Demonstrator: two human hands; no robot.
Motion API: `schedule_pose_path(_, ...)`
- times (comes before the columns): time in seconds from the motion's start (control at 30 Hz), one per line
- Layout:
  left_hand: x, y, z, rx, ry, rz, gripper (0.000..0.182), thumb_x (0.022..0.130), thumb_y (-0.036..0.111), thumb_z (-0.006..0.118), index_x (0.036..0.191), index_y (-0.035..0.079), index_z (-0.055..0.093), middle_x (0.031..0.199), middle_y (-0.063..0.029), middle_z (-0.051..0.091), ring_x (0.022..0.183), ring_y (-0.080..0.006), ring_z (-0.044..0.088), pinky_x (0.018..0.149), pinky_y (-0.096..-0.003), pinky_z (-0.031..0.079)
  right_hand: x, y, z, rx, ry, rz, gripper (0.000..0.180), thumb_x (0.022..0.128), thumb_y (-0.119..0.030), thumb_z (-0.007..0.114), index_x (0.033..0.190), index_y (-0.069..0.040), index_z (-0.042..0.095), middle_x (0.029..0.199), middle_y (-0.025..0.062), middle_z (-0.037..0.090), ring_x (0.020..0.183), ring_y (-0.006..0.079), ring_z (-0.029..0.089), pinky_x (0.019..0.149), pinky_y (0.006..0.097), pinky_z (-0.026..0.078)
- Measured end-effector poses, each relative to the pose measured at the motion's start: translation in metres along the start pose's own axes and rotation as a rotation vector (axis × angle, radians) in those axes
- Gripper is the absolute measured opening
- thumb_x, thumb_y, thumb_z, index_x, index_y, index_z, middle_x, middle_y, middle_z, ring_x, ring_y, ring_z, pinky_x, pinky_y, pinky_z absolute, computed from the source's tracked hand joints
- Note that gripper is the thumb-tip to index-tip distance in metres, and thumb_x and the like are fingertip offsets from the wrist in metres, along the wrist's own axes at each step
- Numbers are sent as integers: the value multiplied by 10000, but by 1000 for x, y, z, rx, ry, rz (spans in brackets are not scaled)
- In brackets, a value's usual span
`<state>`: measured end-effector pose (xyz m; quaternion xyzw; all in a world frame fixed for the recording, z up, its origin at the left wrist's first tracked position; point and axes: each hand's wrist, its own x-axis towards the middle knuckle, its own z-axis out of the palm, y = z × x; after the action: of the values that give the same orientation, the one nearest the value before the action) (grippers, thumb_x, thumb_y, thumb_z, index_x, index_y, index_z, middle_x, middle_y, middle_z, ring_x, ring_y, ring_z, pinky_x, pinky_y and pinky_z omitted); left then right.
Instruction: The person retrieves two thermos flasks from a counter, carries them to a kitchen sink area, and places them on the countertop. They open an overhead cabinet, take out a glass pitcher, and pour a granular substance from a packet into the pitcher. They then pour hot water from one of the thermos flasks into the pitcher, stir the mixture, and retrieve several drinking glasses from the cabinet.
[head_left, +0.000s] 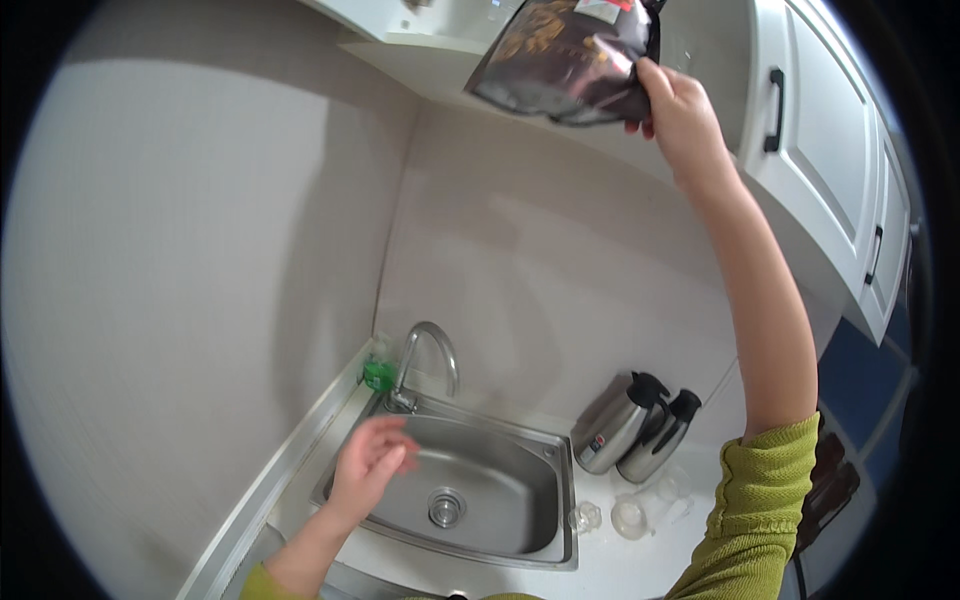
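My right hand is raised high and grips the right edge of a dark, glossy food pouch. The pouch has a red and white label near its top, and the frame cuts off its upper end. Behind it is the open inside of a white wall cabinet. Lower down, my left hand hovers over the left side of a stainless steel sink. Its fingers are apart, slightly curled and blurred, with nothing in them.
A curved chrome faucet rises behind the sink, beside a green soap bottle. Right of the sink stand two steel thermos jugs and clear glassware. A white cabinet door with a black handle is at upper right.
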<state>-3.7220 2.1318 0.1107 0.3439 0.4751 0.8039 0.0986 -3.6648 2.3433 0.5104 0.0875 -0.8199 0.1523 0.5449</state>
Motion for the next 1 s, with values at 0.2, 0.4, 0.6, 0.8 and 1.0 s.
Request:
schedule_pose_path(0.2,46,1,89,-530,-345,63,679,906,474,548,1387,40,344,1344,-154,485,1215,-254,490,1003,-396,393,-181,37,-43,94,-119,60,331,917,-182,537,642,0,512,568,85,503,509,192,448,493,344,380)
schedule_pose_path(0.4,4,-92,106,-660,-322,-390,560,840,308,678,1283,31,479,1245,-87,570,1141,-216,557,963,-387,459,-368,62,-60,-30,-383,-89,53,805,-55,590,759,-32,580,694,122,561,580,322,553,505,412,448)
schedule_pose_path(0.6,-71,-168,115,-384,-372,-722,555,771,104,748,1248,5,483,1202,-68,582,1117,-175,555,985,-340,435,-507,92,-78,-142,-532,102,135,759,-109,659,724,-20,563,757,105,579,613,278,576,521,367,480)
schedule_pose_path(0.8,-84,-176,137,47,-596,-613,608,727,32,776,1242,-23,459,1223,-96,563,1115,-172,542,977,-323,430,-581,100,-90,-198,-604,175,162,746,-96,669,696,-15,539,907,125,569,734,278,590,560,362,491)
schedule_pose_path(1.0,-62,-185,140,328,-753,-384,733,690,138,807,1285,-44,420,1227,-170,555,1144,-229,530,993,-348,404,-611,91,-83,-133,-528,479,192,778,-126,664,900,5,596,937,163,587,738,332,595,619,400,498)
